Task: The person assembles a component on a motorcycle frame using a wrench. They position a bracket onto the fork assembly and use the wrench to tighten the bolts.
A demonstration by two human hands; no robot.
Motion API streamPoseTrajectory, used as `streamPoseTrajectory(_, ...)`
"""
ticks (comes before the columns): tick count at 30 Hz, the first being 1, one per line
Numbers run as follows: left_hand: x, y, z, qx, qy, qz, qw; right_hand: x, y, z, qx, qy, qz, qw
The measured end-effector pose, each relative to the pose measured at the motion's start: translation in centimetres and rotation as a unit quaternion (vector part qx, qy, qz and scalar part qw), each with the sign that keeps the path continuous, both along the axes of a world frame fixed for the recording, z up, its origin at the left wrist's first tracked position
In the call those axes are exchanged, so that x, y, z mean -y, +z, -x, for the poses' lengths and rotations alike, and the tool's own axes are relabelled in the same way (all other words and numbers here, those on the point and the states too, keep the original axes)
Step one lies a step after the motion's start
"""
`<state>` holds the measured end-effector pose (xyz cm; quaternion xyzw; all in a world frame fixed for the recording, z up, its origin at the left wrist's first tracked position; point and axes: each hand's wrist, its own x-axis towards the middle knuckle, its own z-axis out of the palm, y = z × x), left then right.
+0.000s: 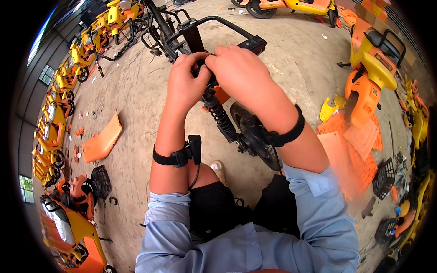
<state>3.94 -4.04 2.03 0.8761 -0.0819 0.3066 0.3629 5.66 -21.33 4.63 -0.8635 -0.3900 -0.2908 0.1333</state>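
A partly stripped scooter [193,38] with a black tubular frame stands in front of me. My left hand [187,77] is closed at the frame, its thumb and forefinger curled round a dark part that I cannot make out. Close against it, my right hand [234,66] has its fingers bent down onto the same spot, and they hide what they grip. Below my hands run a black coil-spring shock absorber [221,119] and the wheel [261,148]. An orange piece [221,94] shows beneath my right hand.
Yellow and orange scooters [57,123] line the left wall. An orange body panel [104,140] lies on the concrete floor at left. On the right stand another orange-yellow scooter [366,91], flat orange panels [348,150] and a black basket [384,177]. More scooters are at the back.
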Motion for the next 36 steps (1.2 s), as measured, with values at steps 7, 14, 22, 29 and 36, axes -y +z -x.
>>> streamPoseTrajectory(7,0.4,0.0,-0.4,0.012,-0.011,-0.019,1.0,-0.9,0.2,0.3,0.096,0.017,-0.187,0.978)
streamPoseTrajectory(14,0.2,0.0,0.0,0.001,0.007,-0.002,1.0,2.6,1.6,-1.9,-0.001,0.057,-0.086,0.995)
streamPoseTrajectory(22,0.3,-0.1,0.1,0.009,0.001,-0.022,1.0,2.2,-1.4,-5.7,0.023,0.154,-0.111,0.982)
streamPoseTrajectory(29,0.4,0.0,0.0,0.008,0.007,-0.021,1.0,1.9,-0.8,-3.8,-0.005,0.093,-0.067,0.993)
streamPoseTrajectory(36,0.8,-0.4,-0.1,0.029,-0.012,-0.015,0.999,-1.6,-0.7,1.8,0.027,-0.075,-0.018,0.997)
